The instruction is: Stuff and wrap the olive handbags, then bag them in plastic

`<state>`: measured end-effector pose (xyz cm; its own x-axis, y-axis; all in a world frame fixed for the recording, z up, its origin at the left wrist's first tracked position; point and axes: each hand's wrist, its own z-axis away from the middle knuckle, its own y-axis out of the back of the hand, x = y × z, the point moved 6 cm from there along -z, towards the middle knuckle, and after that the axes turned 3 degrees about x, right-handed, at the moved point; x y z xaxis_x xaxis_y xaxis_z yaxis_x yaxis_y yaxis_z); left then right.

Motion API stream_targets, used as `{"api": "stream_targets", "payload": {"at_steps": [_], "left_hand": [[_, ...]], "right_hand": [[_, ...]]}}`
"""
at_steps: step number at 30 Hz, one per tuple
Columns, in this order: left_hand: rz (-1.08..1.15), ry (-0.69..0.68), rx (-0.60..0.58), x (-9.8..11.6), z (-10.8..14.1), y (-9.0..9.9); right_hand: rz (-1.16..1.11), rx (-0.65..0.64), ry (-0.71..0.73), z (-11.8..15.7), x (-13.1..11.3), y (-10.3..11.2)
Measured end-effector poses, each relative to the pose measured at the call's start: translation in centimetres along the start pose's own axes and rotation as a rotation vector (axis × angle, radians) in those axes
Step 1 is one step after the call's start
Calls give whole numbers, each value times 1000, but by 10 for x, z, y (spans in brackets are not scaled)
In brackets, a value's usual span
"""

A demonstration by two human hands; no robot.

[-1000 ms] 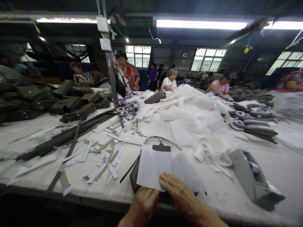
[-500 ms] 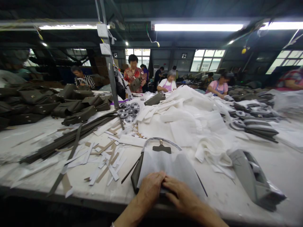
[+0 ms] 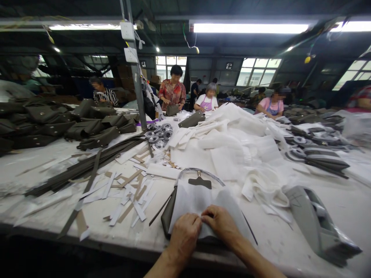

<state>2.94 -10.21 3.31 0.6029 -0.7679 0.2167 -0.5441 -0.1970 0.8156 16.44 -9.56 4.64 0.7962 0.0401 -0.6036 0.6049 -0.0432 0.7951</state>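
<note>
Both hands pinch the white sheet (image 3: 199, 202) that covers the dark bag (image 3: 169, 210), which lies at the table's (image 3: 333, 200) near edge. The left hand (image 3: 184, 236) and right hand (image 3: 222, 224) meet fingertip to fingertip, gripping the sheet's lower middle. Beyond the fingers, the bag's handle (image 3: 199, 173) arches. A second ago the hands lay lower, apart, flat on the sheet's bottom edge.
</note>
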Motion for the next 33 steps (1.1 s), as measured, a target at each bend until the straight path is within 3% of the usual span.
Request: {"api": "stream_targets", "payload": {"at_steps": [6, 10, 15, 19, 22, 25, 29, 33], "left_hand": [[-104, 13, -177, 3, -4, -18], [-87, 34, -255, 4, -10, -9], [0, 165, -325, -7, -15, 2], [45, 217, -323, -13, -13, 4], [79, 199, -296, -11, -13, 8], [22, 146, -361, -7, -16, 11], [-72, 60, -487, -1, -26, 7], [-70, 25, -503, 3, -40, 2]], "right_hand": [[205, -51, 144, 3, -15, -2], [188, -42, 105, 0, -10, -11], [248, -60, 145, -4, -6, -24], [201, -105, 152, -8, 0, -25], [11, -161, 133, -11, 6, -21], [-96, -171, 68, -12, 9, -13], [-109, -149, 58, -8, 2, -3], [-12, -141, 81, -4, -3, 2]]}}
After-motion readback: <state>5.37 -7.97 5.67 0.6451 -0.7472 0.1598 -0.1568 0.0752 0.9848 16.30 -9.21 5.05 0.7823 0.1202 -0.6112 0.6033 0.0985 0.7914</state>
